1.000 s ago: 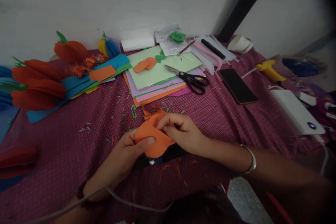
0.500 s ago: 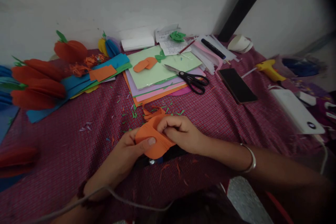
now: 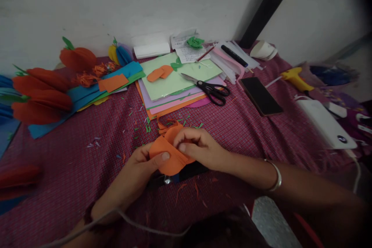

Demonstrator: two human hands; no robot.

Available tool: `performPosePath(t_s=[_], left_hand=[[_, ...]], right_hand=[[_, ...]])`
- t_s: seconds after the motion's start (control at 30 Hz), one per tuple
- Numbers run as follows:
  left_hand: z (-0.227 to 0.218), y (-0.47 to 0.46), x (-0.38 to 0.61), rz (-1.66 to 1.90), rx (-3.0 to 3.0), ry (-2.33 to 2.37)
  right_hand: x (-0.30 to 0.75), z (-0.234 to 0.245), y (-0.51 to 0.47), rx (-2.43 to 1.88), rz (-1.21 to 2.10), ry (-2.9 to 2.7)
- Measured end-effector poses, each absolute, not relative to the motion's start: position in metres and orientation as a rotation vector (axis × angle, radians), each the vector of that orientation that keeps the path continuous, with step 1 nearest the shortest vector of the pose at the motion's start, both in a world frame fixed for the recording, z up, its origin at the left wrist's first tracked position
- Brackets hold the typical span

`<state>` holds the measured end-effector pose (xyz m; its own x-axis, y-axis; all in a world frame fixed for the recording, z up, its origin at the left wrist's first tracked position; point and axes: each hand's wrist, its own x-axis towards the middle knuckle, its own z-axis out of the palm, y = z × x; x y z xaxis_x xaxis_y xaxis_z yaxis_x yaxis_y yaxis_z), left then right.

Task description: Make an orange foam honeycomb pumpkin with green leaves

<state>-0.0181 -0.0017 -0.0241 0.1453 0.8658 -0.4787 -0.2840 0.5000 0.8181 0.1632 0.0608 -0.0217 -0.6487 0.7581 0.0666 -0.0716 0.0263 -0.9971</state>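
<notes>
Left hand [image 3: 138, 168] pinches round-edged orange paper [image 3: 172, 166] above checked cloth [image 3: 241, 135].
Right hand [image 3: 205, 149] curls into its fanned layers, whether pinching I cannot tell; beyond lie thin green scraps [image 3: 148, 128], then black-handled scissors [image 3: 201, 84] on smooth pastel card [image 3: 162, 90].

Left hand [image 3: 142, 166]: at the left edge of the orange paper stack [image 3: 173, 163], thumb [image 3: 159, 159] resting on top. Right hand [image 3: 205, 149]: at its right side, fingers [image 3: 188, 133] curled. Forearms [image 3: 247, 173] converge toward it.
</notes>
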Motion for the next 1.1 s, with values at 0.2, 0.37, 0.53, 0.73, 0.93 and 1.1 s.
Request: performPosePath(t_s=[0.2,0.37,0.53,0.73,0.93,1.1], left_hand=[[-0.027,-0.001,-0.018,0.906,0.630,1.102],[-0.023,0.001,-0.013,1.113,0.508,1.064],[-0.011,0.006,-0.017,1.519,0.317,1.142],[0.003,0.005,-0.021,1.547,0.258,1.119],[-0.002,-0.021,-0.055,1.461,0.385,1.287],[-0.008,-0.050,-0.087,1.395,0.448,1.616]], right_hand=[[0.161,-0.024,0.060,-0.709,1.737,-1.640],[0.161,-0.027,0.059,-0.779,1.652,-1.620],[0.162,-0.026,0.059,-0.809,1.573,-1.612],[0.158,-0.035,0.054,-0.713,1.708,-1.516],[0.172,-0.020,0.072,-0.626,1.739,-1.432],[0.184,-0.010,0.092,-0.648,1.754,-1.422]])
